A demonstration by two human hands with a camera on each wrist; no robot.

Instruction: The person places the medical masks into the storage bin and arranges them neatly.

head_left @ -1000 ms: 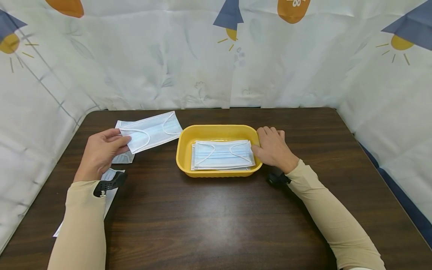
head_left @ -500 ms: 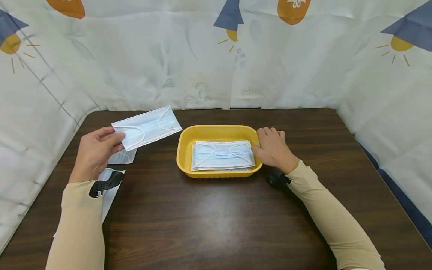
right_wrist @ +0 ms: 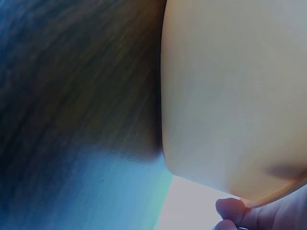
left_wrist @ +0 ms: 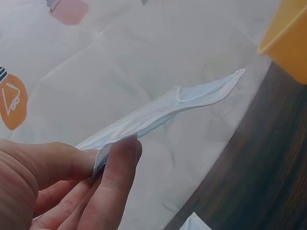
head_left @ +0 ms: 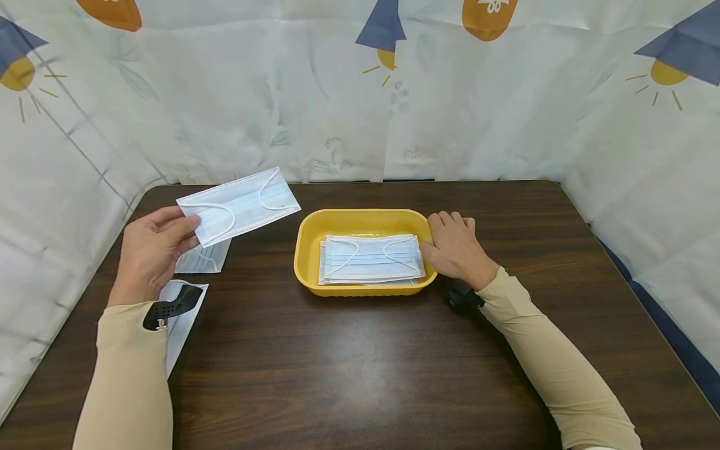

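My left hand (head_left: 147, 253) pinches one end of a pale blue face mask (head_left: 242, 203) between thumb and fingers. The mask is held above the table, its white ear loops facing up. The left wrist view shows this mask (left_wrist: 168, 108) nearly edge-on, its far end apart from the yellow basket. My right hand (head_left: 457, 249) grips the right rim of the yellow basket (head_left: 365, 219), fingers over the edge. In the right wrist view the basket's outer wall (right_wrist: 230, 96) fills much of the frame, with fingertips (right_wrist: 230, 209) at its rim. Several stacked face masks (head_left: 371, 257) lie flat in the basket.
Under the held mask, another face mask (head_left: 210, 257) lies on the dark wooden table (head_left: 360, 369). More mask material (head_left: 185, 331) shows beside the left forearm, partly hidden by it. A patterned white curtain (head_left: 253, 94) stands behind the table.
My left hand has moved left and lifted the mask a little, showing more of the mask beneath. My right hand and the basket have stayed put.
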